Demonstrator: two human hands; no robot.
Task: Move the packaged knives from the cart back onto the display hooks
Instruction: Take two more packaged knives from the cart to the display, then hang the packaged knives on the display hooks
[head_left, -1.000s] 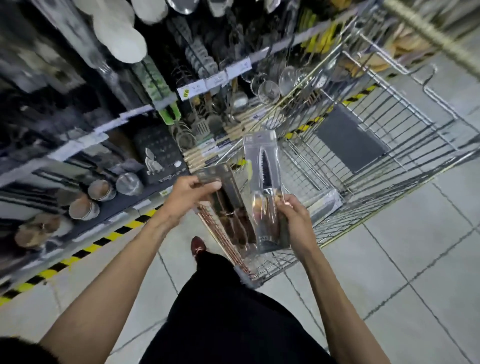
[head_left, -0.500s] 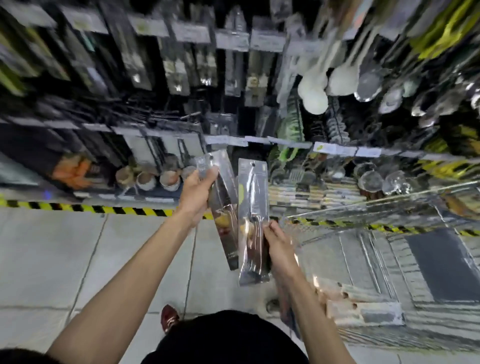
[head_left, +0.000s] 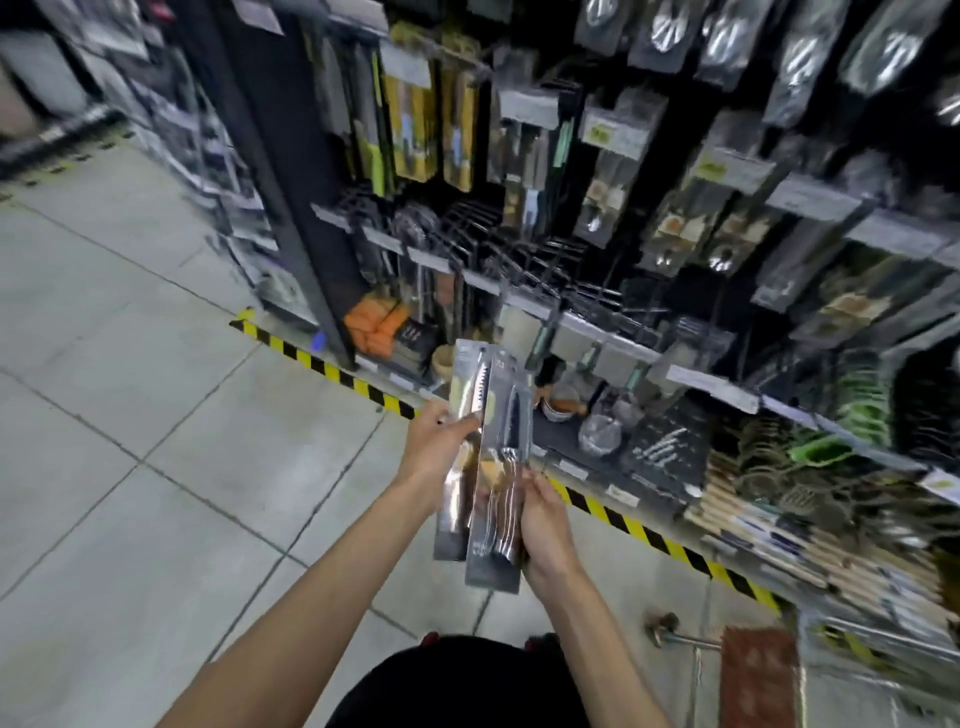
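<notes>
Knife packs (head_left: 506, 441) are clenched in left hand (head_left: 436, 449) and right hand (head_left: 545, 525). Hooks (head_left: 519, 254) — seemingly mid-rack — should be met squarely.

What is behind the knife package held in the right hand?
A second package with a serrated knife, gripped by the left hand, sits partly behind the front package that the right hand holds. Its top and left side show; its lower right part is covered.
</notes>
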